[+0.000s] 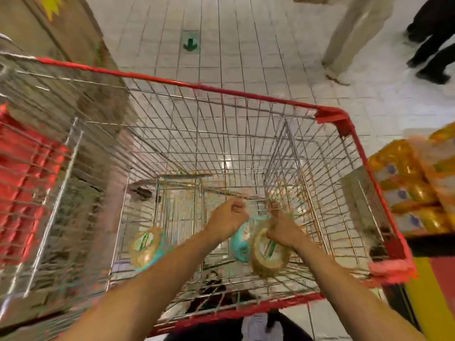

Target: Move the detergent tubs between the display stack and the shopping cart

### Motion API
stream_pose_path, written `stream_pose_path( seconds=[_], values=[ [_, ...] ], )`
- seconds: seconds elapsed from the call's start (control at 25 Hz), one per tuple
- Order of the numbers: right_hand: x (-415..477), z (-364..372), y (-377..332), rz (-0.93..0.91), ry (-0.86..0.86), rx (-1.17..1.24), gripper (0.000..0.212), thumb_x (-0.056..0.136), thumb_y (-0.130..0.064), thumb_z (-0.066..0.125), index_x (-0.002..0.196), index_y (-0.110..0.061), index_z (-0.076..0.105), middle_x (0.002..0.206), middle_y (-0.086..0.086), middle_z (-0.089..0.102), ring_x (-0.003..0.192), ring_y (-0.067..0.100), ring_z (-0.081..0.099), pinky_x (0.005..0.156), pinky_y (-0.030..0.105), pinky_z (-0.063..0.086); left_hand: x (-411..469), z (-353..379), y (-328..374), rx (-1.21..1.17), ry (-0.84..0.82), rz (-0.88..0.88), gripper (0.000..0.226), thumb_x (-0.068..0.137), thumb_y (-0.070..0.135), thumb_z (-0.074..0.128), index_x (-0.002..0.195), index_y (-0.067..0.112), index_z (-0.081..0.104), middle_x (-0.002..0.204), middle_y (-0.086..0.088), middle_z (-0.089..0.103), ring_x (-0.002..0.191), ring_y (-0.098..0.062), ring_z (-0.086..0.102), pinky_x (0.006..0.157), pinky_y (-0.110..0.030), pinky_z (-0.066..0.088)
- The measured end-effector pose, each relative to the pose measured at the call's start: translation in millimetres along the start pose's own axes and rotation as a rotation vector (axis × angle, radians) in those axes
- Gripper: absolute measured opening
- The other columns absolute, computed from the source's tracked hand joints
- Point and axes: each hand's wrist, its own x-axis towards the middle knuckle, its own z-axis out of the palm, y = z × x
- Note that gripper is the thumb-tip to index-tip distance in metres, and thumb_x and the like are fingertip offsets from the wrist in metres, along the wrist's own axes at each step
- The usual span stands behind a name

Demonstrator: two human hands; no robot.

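Right hand (283, 236): fingers curled tight over the upper edge of the held tub (267, 254), low inside the shopping cart (221, 91), toward its near right corner. Left hand (227, 219): fingers curled in, just left of the tub. A teal handle strap (257, 217) runs between the two hands. Motion blur hides whether the left fingers actually have hold of it.

Risks, as judged:
- The grip sits on one edge only and the tub is tipped, pale lid facing up and towards the wearer. A heavy tub could swing or slip out of the right fingers and drop onto the cart's wire floor.
- If the strap is held only loosely, it could pull free on the lift.
- The cart's walls are deep, so a tilted tub could catch the wire or the red rim on its way out.

Tub to fingers: the lid lies directly under the right fingers, and the teal body lies below and between the hands. Whether it rests on the cart floor or hangs clear cannot be told.

Further out: a second tub (147, 247), same lid, lies on its side at the cart's near left, well apart from both hands. Orange packs (413, 183) are stacked just outside the cart's right wall. Bystanders' legs (354, 38) stand well beyond the cart's far end.
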Motion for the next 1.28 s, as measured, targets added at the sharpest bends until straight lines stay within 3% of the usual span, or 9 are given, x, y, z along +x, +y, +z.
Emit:
stream_pose_path(
  seconds=[0.2,0.28,0.36,0.52,0.68,0.8,1.0,1.16,1.28],
  values=[
    [23.6,21.5,20.8,0.111,-0.078,-0.025,0.061,0.091,-0.02,0.054,0.143,-0.004,0.026,0.143,0.024,0.038,0.127,0.039,0.044,0.104,0.045,0.041,21.6,57.4,-88.4,0.257,-0.272,-0.088,0.079,0.079,0.024,0.079,0.143,0.015,0.032,0.136,0.001,0.047,0.116,-0.012,0.047,0.094,-0.02,0.038],
    [26.9,27.6,25.9,0.148,-0.048,-0.035,0.067,0.09,-0.019,0.056,0.145,-0.009,0.019,0.142,0.022,0.032,0.127,0.044,0.04,0.103,0.047,0.038,21.4,76.6,-110.9,0.223,-0.334,-0.02,0.112,0.064,0.037,0.088,0.148,0.03,0.015,0.143,0.004,0.037,0.128,-0.012,0.039,0.109,-0.028,0.033],
    [29.1,29.8,29.0,0.179,0.003,0.003,0.071,0.088,-0.016,0.058,0.147,-0.016,0.02,0.142,0.018,0.03,0.127,0.045,0.037,0.102,0.05,0.039,23.6,93.9,-123.3,0.228,-0.317,-0.01,0.134,0.051,0.043,0.092,0.152,0.022,0.006,0.139,-0.002,0.042,0.129,-0.02,0.043,0.11,-0.04,0.038],
    [31.1,26.4,28.0,0.189,0.027,0.014,0.062,0.088,-0.012,0.055,0.144,-0.019,0.028,0.136,0.016,0.036,0.12,0.041,0.047,0.096,0.048,0.048,21.6,97.2,-127.5,-0.007,-0.252,-0.081,0.127,0.049,0.041,0.09,0.149,0.017,0.016,0.133,0.0,0.049,0.123,-0.018,0.05,0.104,-0.042,0.045],
    [35.6,24.6,19.0,0.038,0.02,0.03,0.055,0.085,-0.011,0.062,0.136,-0.013,0.041,0.127,0.013,0.053,0.11,0.029,0.057,0.088,0.038,0.051,33.9,44.3,-147.3,-0.067,-0.406,-0.101,0.111,0.058,0.017,0.09,0.145,0.028,0.023,0.122,0.014,0.054,0.108,0.0,0.056,0.084,-0.014,0.051],
    [53.8,27.3,16.0,-0.046,-0.059,0.056,0.072,0.082,-0.008,0.069,0.145,-0.012,0.034,0.138,0.016,0.047,0.121,0.03,0.051,0.1,0.038,0.046,54.2,-4.9,-164.1,-0.156,-0.367,-0.174,0.091,0.059,0.02,0.09,0.134,0.039,0.042,0.119,0.011,0.058,0.102,-0.003,0.061,0.075,-0.02,0.056],
    [86.1,57.6,22.1,-0.196,-0.196,-0.267,0.102,0.075,-0.008,0.076,0.154,-0.026,0.014,0.152,0.011,0.028,0.138,0.031,0.03,0.117,0.045,0.022,68.0,-32.4,-182.1,-0.228,-0.347,-0.212,0.054,0.059,0.03,0.087,0.102,0.052,0.063,0.111,0.014,0.069,0.104,-0.01,0.067,0.078,-0.028,0.058],
    [106.6,67.0,26.8,-0.275,-0.261,0.013,0.076,0.065,-0.01,0.085,0.133,-0.013,0.05,0.129,0.005,0.056,0.125,0.026,0.05,0.105,0.032,0.036,67.4,-33.9,-190.9,-0.281,-0.221,-0.259,0.064,0.049,0.049,0.09,0.106,0.044,0.061,0.112,0.003,0.069,0.092,-0.002,0.069,0.071,-0.017,0.056],
    [109.1,72.0,31.9,-0.207,-0.352,0.032,0.071,0.061,-0.012,0.088,0.125,-0.009,0.058,0.125,0.009,0.061,0.115,0.026,0.055,0.102,0.036,0.043,61.6,-39.6,-194.4,-0.123,-0.406,-0.197,0.099,0.051,0.016,0.093,0.127,0.045,0.037,0.12,0.009,0.057,0.1,0.005,0.063,0.075,-0.012,0.052]
  ],
)
